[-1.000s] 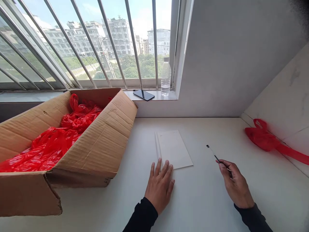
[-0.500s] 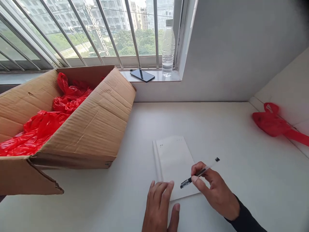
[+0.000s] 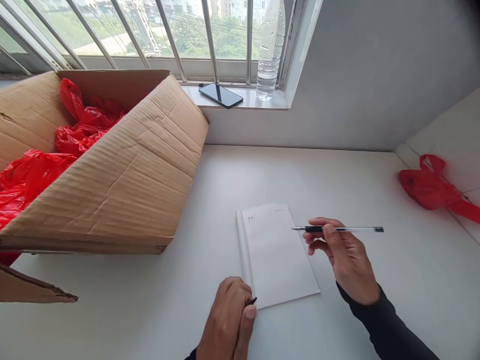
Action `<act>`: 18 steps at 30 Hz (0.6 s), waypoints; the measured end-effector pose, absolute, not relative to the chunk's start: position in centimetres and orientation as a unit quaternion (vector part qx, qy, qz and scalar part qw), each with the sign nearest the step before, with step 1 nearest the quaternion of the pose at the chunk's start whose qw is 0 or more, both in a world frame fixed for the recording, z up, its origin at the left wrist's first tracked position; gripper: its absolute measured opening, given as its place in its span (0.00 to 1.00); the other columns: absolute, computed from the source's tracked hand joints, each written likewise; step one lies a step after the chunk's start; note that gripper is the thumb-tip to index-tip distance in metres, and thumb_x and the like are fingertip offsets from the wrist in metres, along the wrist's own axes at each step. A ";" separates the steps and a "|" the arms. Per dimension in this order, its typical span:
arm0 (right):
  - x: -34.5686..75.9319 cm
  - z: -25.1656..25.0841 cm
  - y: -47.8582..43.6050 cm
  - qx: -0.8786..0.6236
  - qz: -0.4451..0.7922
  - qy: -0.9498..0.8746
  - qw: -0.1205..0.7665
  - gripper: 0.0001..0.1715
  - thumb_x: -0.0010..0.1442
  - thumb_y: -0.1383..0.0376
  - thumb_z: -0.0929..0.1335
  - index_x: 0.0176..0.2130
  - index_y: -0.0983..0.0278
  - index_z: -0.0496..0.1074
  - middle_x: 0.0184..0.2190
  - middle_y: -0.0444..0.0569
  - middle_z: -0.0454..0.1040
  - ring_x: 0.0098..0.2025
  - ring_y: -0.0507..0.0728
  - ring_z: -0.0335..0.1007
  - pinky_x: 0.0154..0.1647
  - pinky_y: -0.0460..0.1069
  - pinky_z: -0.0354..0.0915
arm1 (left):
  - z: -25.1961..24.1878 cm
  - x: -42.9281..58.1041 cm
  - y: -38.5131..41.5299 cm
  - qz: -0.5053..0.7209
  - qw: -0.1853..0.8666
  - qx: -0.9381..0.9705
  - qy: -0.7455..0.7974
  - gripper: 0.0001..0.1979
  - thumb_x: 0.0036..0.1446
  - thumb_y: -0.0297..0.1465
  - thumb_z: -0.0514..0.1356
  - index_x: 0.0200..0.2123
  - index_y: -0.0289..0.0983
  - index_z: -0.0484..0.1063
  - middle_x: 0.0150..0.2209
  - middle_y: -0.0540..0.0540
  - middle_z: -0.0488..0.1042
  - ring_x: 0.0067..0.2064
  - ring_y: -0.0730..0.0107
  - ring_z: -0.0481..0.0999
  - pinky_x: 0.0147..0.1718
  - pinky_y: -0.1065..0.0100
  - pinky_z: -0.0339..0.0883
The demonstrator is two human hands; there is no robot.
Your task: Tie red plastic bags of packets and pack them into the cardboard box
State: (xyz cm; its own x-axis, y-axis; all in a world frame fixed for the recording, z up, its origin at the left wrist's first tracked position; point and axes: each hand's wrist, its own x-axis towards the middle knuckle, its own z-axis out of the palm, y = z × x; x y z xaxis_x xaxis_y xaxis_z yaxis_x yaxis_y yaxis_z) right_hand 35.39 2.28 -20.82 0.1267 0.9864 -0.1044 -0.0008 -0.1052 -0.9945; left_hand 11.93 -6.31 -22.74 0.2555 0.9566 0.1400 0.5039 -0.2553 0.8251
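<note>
A pen [image 3: 356, 229] with a black grip and clear barrel is pinched in my right hand [image 3: 350, 260]. Its bare tip points left, above the upper right part of an open notebook [image 3: 281, 260]. Small dark marks show along the top of the page. Close to the notebook's lower left corner, my left hand [image 3: 228, 317] is closed, with the black pen cap [image 3: 251, 301] poking out between thumb and fingers. Most of the cap is hidden by the hand.
To the left stands a large open cardboard box [image 3: 123, 175] with red plastic bags [image 3: 86, 120] inside. A phone [image 3: 221, 95] and a water bottle [image 3: 269, 60] are on the windowsill. Another red bag [image 3: 431, 185] lies at the right by the wall. The white tabletop [image 3: 318, 175] spans the middle.
The cap has come off the pen and is now in my left hand, which has closed. My right hand has moved up and right with the uncapped pen. The view has shifted downward.
</note>
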 end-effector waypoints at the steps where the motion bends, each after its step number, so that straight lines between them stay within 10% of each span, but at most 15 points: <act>1: 34.9 -20.8 2.7 -0.565 0.499 -0.461 0.468 0.15 0.66 0.52 0.66 0.44 0.59 0.73 0.39 0.49 0.74 0.36 0.55 0.72 0.32 0.50 0.70 | -22.8 11.4 -5.6 0.338 0.315 0.737 0.493 0.09 0.67 0.26 0.44 0.37 0.39 0.61 0.38 0.42 0.70 0.44 0.60 0.71 0.40 0.61 0.69; 6: 31.3 -22.0 4.4 -0.581 0.494 -0.524 0.379 0.09 0.63 0.57 0.68 0.40 0.59 0.71 0.33 0.44 0.74 0.34 0.53 0.70 0.34 0.49 0.67 | -24.5 11.0 -1.4 0.275 0.222 0.834 0.423 0.04 0.62 0.22 0.54 0.39 0.36 0.64 0.54 0.37 0.73 0.66 0.52 0.60 0.65 0.48 0.50; 18: 27.6 -24.3 8.5 -0.572 0.478 -0.593 0.306 0.04 0.61 0.65 0.66 0.38 0.61 0.72 0.29 0.43 0.74 0.27 0.50 0.65 0.27 0.47 0.64 | -25.3 12.0 0.7 0.320 0.239 0.804 0.440 0.07 0.60 0.21 0.56 0.32 0.37 0.63 0.47 0.38 0.79 0.59 0.59 0.72 0.66 0.47 0.49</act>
State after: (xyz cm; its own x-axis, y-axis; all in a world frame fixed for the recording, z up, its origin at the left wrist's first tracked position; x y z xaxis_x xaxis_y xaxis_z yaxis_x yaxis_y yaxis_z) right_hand 27.61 8.49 -24.31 -0.1593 0.9700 -0.1836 0.3849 -0.1103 -0.9163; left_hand 12.04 0.68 -25.27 0.4080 0.8604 0.3053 0.5545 -0.4992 0.6658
